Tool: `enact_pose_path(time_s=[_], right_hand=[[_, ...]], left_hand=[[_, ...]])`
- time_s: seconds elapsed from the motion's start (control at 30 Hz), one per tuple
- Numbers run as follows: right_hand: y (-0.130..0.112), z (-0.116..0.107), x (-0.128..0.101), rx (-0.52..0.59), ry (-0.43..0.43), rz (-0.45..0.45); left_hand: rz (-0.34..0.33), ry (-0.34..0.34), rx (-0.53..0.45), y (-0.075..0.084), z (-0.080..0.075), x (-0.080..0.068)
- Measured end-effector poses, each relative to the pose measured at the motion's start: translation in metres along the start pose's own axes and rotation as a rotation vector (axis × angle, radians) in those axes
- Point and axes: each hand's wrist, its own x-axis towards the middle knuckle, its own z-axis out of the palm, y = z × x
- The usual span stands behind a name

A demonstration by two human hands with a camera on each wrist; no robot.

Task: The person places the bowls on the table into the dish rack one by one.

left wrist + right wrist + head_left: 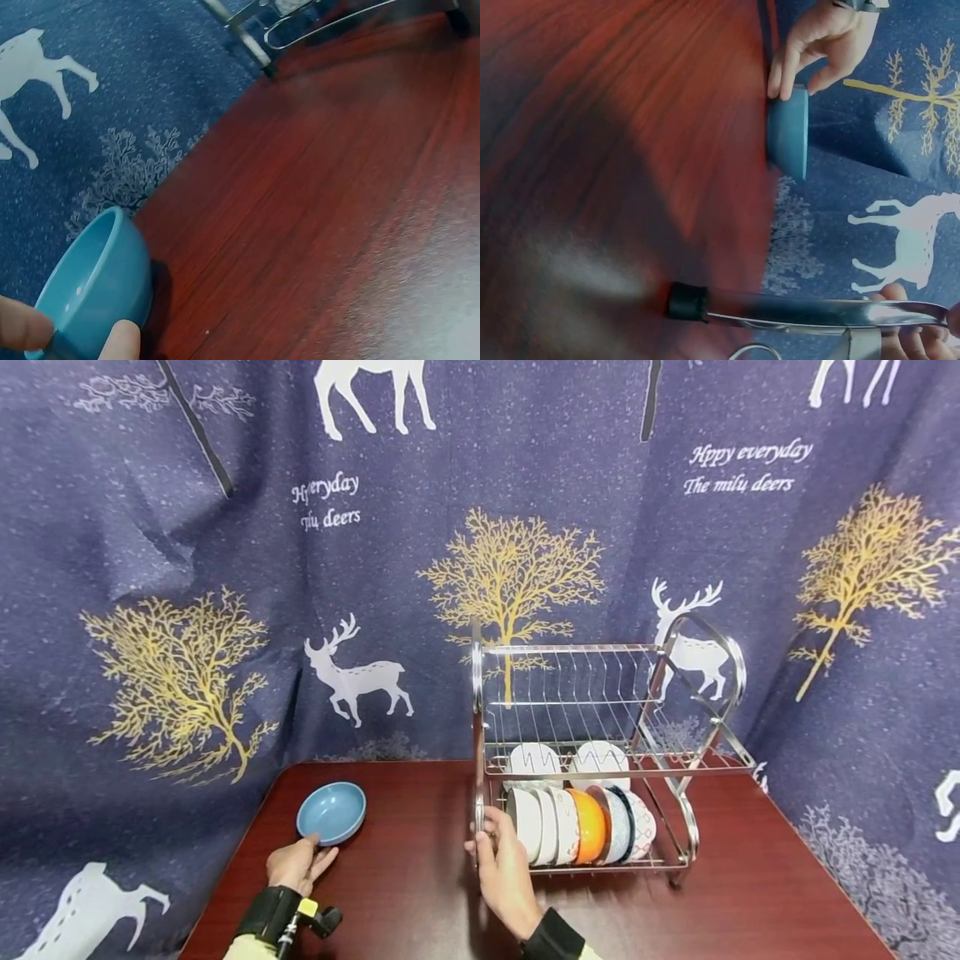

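A blue bowl [332,812] sits on the left part of the table. My left hand [294,863] pinches its near rim, with one digit [24,327] at the inside edge and a fingertip [122,342] against the outer wall. The right wrist view shows the bowl [789,133] upright on the tabletop under that hand. My right hand [507,875] grips the left upright of a two-tier metal dish rack [478,735]. Fingers and thumb wrap this post near the lower tier; part of the grasp is cut off in the right wrist view.
On the rack's lower tier stand several bowls on edge, among them an orange bowl [588,827], with white dishes [534,760] behind. The upper tier holds wire slots. The dark red table [420,860] ends at a blue patterned curtain [420,568].
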Motion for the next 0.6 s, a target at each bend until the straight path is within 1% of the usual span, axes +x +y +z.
enact_pose_path(time_s=[0.1,0.27,0.33,0.47,0.6], right_hand=[[-0.008,-0.001,0.000,0.029,-0.022,0.037],[-0.031,-0.006,-0.002,0.044,-0.048,0.062],[-0.037,-0.007,-0.002,0.046,-0.053,0.066],[-0.038,-0.008,-0.002,0.043,-0.051,0.073],[-0.037,-0.008,-0.002,0.036,-0.045,0.069]], left_hand=[[-0.022,0.004,-0.011,0.003,-0.001,0.003],[-0.037,-0.043,-0.009,0.008,-0.003,0.006],[-0.040,-0.058,-0.008,0.009,-0.004,0.006],[-0.036,-0.057,-0.021,0.009,-0.004,0.007],[-0.009,-0.049,-0.027,0.007,-0.003,0.006]])
